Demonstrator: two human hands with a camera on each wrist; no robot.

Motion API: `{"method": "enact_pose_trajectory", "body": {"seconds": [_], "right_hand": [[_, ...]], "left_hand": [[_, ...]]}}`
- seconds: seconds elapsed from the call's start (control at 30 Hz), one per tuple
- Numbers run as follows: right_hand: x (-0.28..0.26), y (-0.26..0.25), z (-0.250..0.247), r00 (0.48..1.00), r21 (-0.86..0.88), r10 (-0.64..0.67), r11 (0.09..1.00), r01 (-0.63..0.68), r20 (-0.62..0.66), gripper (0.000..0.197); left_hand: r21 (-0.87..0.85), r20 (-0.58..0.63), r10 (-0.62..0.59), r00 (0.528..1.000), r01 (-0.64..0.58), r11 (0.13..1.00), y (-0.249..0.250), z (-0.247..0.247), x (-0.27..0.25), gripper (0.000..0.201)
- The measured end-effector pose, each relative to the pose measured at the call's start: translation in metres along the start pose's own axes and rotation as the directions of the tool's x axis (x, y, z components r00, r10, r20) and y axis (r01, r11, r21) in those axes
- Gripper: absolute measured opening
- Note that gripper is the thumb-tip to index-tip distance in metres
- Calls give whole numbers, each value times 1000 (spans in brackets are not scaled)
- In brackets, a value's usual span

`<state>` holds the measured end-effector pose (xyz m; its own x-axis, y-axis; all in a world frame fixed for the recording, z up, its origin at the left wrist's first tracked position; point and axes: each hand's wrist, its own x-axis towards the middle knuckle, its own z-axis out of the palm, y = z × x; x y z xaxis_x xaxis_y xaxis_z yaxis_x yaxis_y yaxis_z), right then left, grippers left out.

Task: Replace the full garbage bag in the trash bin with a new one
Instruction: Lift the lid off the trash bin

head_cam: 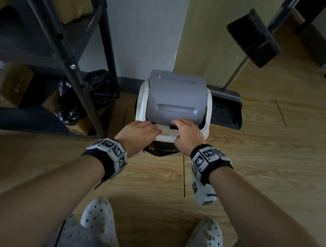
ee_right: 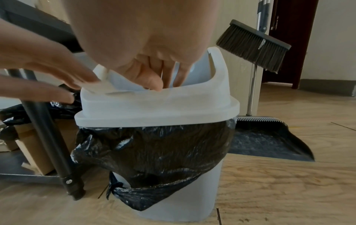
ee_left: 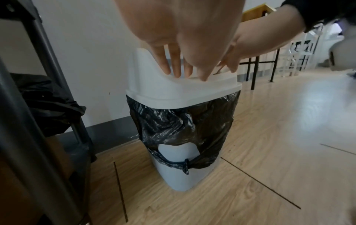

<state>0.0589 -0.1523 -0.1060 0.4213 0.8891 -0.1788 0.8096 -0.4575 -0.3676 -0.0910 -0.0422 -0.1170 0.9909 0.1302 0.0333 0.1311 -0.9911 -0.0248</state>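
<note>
Far left there's a dark metal shelf [head_cam: 70, 42] with cardboard boxes [head_cam: 6, 84], and a black bag [head_cam: 94, 89] slumped at its foot. The bin [ee_left: 179, 175] stands on the wood floor against the wall, white lid frame [ee_right: 154, 109] with a grey flap [head_cam: 177, 97] still on, full black liner [ee_right: 154, 146] folded down over the outside and knotted. Left hand [head_cam: 137, 131] lies on the lid's near edge, fingers straight and a bit spread. Right hand [head_cam: 187, 133] sits beside it, fingers curled over the front lip, gripping the lid. Right of the bin: dustpan [head_cam: 226, 109] and broom [head_cam: 254, 38].
</note>
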Motion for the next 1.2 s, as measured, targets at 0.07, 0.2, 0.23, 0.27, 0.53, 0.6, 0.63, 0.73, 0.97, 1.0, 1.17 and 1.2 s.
{"method": "enact_pose_trajectory", "body": {"seconds": [0.07,0.2,0.23,0.27,0.53,0.6,0.63,0.73,0.97,1.0,1.17,1.2], "right_hand": [[1,2,-1,1000,8,-5,1000,5,2,62],[-1,7,-5,1000,70,1,998,-2,8,61],[-2,7,-6,1000,68,-3,998,3,-1,59],[-3,7,-6,1000,58,-13,998,13,-11,55],[-5,1,5,979,-52,-176,984,172,-99,43],[-6,1,9,972,-98,-213,974,203,-103,41],[-6,1,11,967,-111,-235,968,224,-102,42],[-6,2,13,969,-148,-234,964,221,-78,47],[1,-5,11,989,-122,-139,982,143,43,42],[1,-6,9,989,-122,-142,982,146,41,41],[-12,3,-5,985,-179,-157,973,143,-67,39],[-14,7,-7,983,-196,-154,972,131,-104,41]], "left_hand": [[-16,-19,-12,1000,11,1000,0,-4,8,33],[-67,105,-110,988,117,991,-2,-2,27,43],[-66,110,-143,984,151,986,-1,-1,31,42],[-61,107,-174,979,181,982,1,0,35,39],[-168,74,-291,954,300,939,-1,7,49,22],[-240,79,-275,958,286,928,-5,8,49,26],[-273,82,-261,962,274,922,-7,7,46,26],[-388,63,-236,970,241,889,-11,0,38,34],[-103,-8,-155,988,154,983,-19,-6,16,44],[-53,19,-132,991,133,990,-18,-3,15,46],[-47,51,-199,979,202,978,-18,6,16,48],[-46,46,-204,978,206,978,-18,6,16,49]]}}
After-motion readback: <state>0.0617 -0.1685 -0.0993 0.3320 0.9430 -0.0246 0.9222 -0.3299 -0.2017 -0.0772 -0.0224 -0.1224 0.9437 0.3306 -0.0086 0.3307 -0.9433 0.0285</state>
